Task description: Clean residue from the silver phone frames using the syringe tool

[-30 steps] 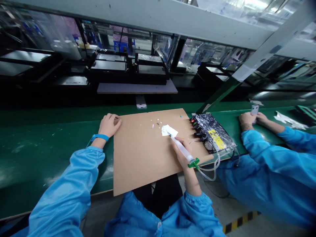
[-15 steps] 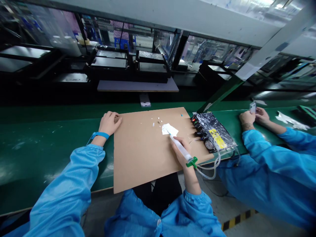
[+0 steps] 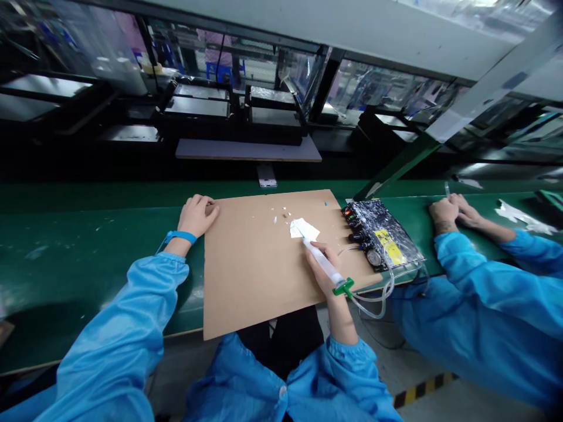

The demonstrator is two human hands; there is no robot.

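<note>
My right hand (image 3: 320,266) is closed around a white dispensing syringe (image 3: 322,262) with a green cap on its back end. The syringe's tip points down at a small white paper (image 3: 304,229); whether it touches is too small to tell. Both are over a brown cardboard sheet (image 3: 246,269). At the sheet's far left corner rests my left hand (image 3: 196,215), loosely curved, thumb apart from the fingers, with nothing visible in it. A few tiny white bits (image 3: 275,219) lie on the cardboard near the paper.
To the right sits a black dispenser controller (image 3: 385,231), joined to the syringe by a clear hose (image 3: 373,315). Beyond the cardboard lies a phone-like piece (image 3: 267,175), under a raised shelf board (image 3: 246,150). A green post (image 3: 398,167) and a co-worker's hands (image 3: 453,211) are at the right.
The whole view has shifted slightly. My hands and the syringe stay nearly in place on the cardboard. The co-worker's hands have lowered the phone-like piece, which now shows only edge-on.
</note>
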